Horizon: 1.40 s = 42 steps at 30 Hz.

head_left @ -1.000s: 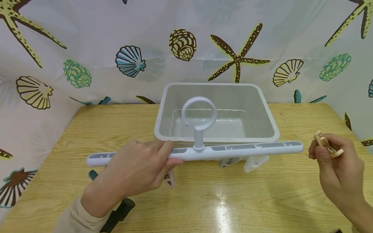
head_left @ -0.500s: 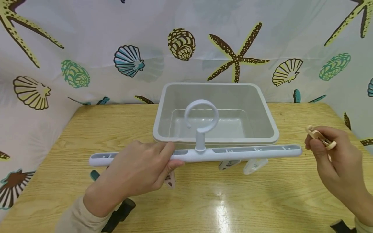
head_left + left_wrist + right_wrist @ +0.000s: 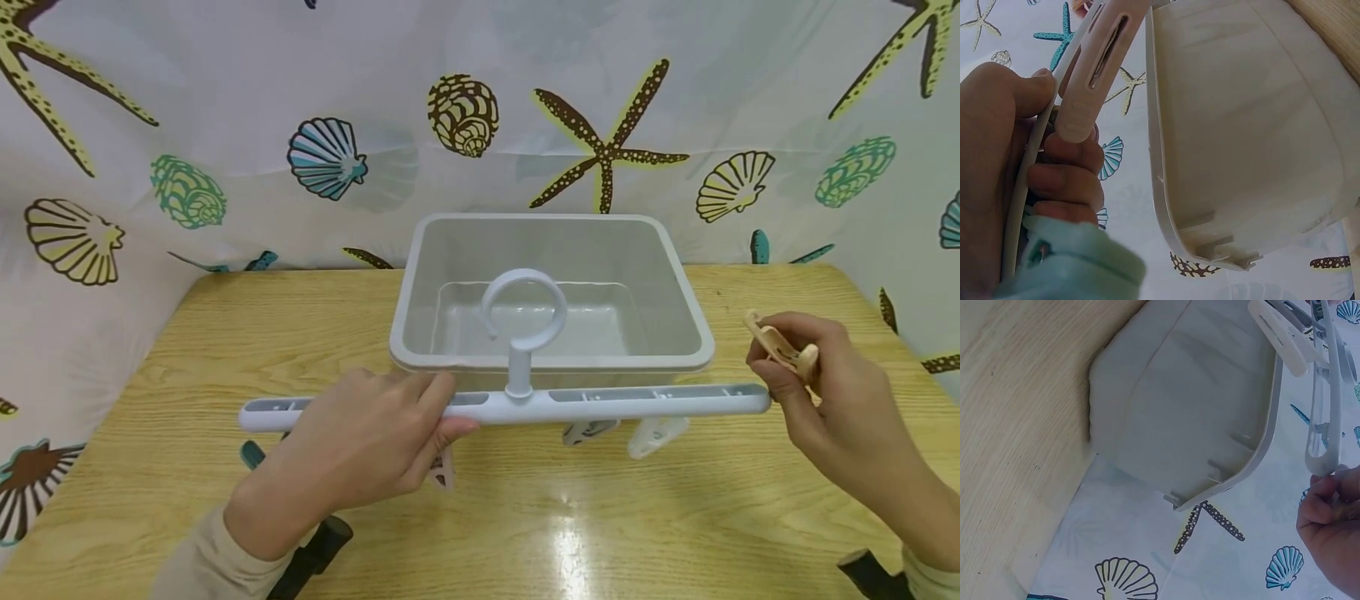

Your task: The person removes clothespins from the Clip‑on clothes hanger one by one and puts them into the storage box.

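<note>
My left hand [image 3: 367, 437] grips the bar of a pale clip hanger [image 3: 637, 406], left of its round hook, and holds it level in front of the bin. Under the bar hang several clips: a teal one [image 3: 1079, 256], a pink one [image 3: 1094, 78], a grey one [image 3: 590, 432] and a white one [image 3: 1279, 337]. In my right hand [image 3: 843, 400], a beige clip [image 3: 780, 346] is pinched between thumb and fingers. That hand is right at the hanger's right end, its fingertips by the bar's rounded tip in the right wrist view.
A light grey plastic bin [image 3: 555, 362] stands on the wooden table [image 3: 285, 325] behind the hanger, with nothing seen inside. A white curtain [image 3: 405, 75] printed with shells and starfish encloses the back and sides. Dark camera mounts [image 3: 311, 554] sit at both wrists.
My right hand has moved left and slightly up with the beige clip, reaching the hanger's right end. The hook has sunk a little lower; my left hand keeps its grip.
</note>
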Available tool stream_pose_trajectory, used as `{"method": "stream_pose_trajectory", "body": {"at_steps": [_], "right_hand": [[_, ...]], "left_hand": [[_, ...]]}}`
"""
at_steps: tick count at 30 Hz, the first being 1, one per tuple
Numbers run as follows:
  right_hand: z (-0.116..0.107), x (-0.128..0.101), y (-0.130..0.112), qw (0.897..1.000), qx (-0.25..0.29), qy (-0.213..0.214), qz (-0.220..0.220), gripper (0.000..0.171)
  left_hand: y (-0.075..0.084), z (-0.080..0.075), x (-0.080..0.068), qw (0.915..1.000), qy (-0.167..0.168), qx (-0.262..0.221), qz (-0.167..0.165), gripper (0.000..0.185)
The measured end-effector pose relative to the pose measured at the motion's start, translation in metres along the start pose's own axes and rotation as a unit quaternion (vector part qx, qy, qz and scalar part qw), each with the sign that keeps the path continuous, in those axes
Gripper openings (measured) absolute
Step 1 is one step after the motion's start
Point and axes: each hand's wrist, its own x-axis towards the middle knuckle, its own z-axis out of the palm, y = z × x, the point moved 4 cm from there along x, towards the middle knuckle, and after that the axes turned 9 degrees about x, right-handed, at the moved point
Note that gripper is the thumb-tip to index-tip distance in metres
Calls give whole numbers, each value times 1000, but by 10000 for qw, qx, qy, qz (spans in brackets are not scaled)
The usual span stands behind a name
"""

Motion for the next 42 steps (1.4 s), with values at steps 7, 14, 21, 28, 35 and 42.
{"method": "stream_pose_trajectory", "body": {"at_steps": [7, 14, 21, 28, 35, 42], "right_hand": [[6, 11, -2, 9996, -12, -277, 97, 37], [7, 24, -4, 9993, -193, -268, 188, 39], [7, 30, -3, 9988, 307, -98, 359, 50], [11, 35, -4, 9985, 33, -270, 479, 38], [16, 39, -6, 9986, -309, -400, 158, 37], [17, 42, -4, 9990, -322, -323, 30, 36]], "left_hand": [[1, 4, 0, 9999, -99, 47, -14, 58], [2, 6, 0, 9998, -217, 30, -12, 59], [3, 8, 1, 9995, -313, -56, -10, 58], [3, 8, 2, 9992, -365, -143, -42, 58], [4, 8, 1, 9994, -322, -150, -38, 57], [4, 7, 0, 9994, -280, -175, -31, 57]]}}
